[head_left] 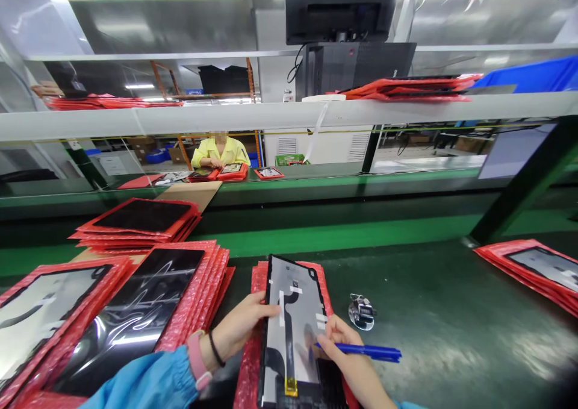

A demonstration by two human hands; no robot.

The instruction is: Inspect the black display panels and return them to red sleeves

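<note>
A tablet-sized display panel (301, 330) lies tilted in front of me, its silvery back facing up. White tape strips, a dark flex cable and a yellow tape patch show on it. My left hand (241, 324) grips its left edge, thumb on top and fingers beneath. At its right edge, my right hand (345, 346) holds a blue pen (372, 352) whose tip points left over the panel, with the fingers close against that edge. Whether the tip touches cannot be made out. Under the panel is a red bubble-wrap sleeve (247, 361).
Stacks of panels on red sleeves (180, 294) stand at left, with another stack (537, 270) at far right. A small chrome tally counter (361, 311) sits right of my hands. Beyond the green bench (383, 234), a person in yellow (221, 151) works. A shelf (253, 117) crosses overhead.
</note>
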